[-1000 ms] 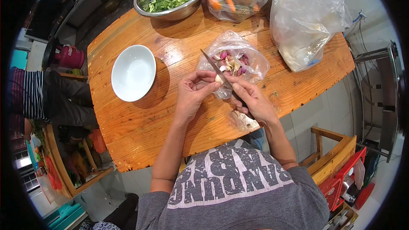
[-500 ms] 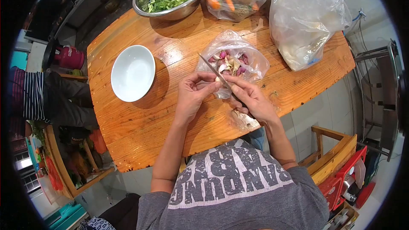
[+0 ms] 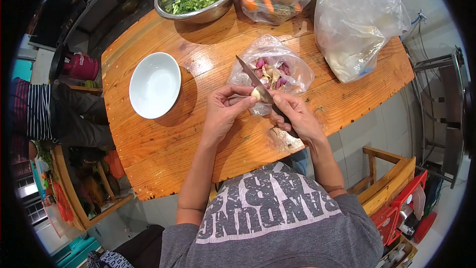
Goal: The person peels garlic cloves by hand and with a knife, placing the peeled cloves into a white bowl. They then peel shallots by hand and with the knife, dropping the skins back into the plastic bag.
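Pinched in the fingertips of my left hand point(image 3: 229, 108) is a small pale clove point(image 3: 256, 94), which looks like peeled garlic. My right hand point(image 3: 296, 115) is wrapped round the dark handle of a knife point(image 3: 251, 73); its blade points up and to the left, right beside the clove. Just beyond both hands lies an open clear plastic bag point(image 3: 297, 71) with purple-red shallots or garlic and loose skins point(image 3: 269, 73) in it. A white bowl point(image 3: 155, 85) stands on the wooden table point(image 3: 163, 159) to the left of my hands.
A metal bowl point(image 3: 198, 16) of chopped greens stands at the table's far edge. Beside it are a bag of carrots point(image 3: 277, 0) and a large plastic bag point(image 3: 354, 25). Another person's striped top point(image 3: 39, 111) shows at the left. A wooden stool point(image 3: 391, 176) is at the lower right.
The knife and my right hand have shifted slightly right, away from the clove, and more of the clove now shows. My left hand has barely moved.
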{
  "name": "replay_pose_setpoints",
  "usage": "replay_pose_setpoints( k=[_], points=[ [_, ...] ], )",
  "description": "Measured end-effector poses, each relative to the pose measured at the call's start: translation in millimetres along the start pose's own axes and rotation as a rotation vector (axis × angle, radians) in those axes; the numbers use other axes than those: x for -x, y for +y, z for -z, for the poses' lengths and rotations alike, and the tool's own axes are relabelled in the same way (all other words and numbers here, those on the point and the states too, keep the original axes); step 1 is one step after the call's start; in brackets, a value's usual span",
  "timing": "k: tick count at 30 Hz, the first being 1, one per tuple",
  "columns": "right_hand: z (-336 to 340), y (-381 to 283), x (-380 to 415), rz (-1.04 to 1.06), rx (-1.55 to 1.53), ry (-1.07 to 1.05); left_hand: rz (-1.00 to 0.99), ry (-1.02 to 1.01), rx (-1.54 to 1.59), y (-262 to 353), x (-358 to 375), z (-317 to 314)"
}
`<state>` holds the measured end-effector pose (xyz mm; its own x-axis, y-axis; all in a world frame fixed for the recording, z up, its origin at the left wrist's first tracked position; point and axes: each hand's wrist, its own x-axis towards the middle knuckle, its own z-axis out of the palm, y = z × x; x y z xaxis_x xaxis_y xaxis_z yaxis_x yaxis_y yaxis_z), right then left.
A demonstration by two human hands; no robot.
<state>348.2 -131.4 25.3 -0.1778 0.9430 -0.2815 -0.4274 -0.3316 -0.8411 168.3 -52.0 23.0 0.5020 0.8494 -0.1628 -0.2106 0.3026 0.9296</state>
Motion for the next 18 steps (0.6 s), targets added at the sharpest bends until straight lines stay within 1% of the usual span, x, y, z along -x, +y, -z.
replay_pose_setpoints(
  k=[2, 7, 11, 14, 17, 18],
  points=[
    [-0.6, 0.8, 0.8, 0.005, -0.054, -0.006, 0.01, -0.006, 0.009, -0.3, 0.6, 0.7],
    [-7.7, -2.9, 0.0, 0.033, -0.064, -0.009, -0.003, -0.012, 0.02, -0.6, 0.7, -1.9],
    [-1.2, -1.3, -0.7, 0.021, -0.041, -0.016, -0.005, -0.035, 0.042, -1.0, -0.5, -1.3],
    [-1.4, -1.6, -0.9, -0.014, -0.111, 0.014, 0.0, -0.022, 0.102, -1.7, -1.2, -2.2],
    [-6.0, -0.8, -1.3, 0.025, -0.018, 0.081, -0.005, -0.003, 0.086, -1.6, -2.0, -4.2],
    [-8.7, 0.4, -2.5, 0.095, 0.08, 0.104, -0.024, 0.006, 0.053, -0.8, -1.3, -5.3]
  ],
)
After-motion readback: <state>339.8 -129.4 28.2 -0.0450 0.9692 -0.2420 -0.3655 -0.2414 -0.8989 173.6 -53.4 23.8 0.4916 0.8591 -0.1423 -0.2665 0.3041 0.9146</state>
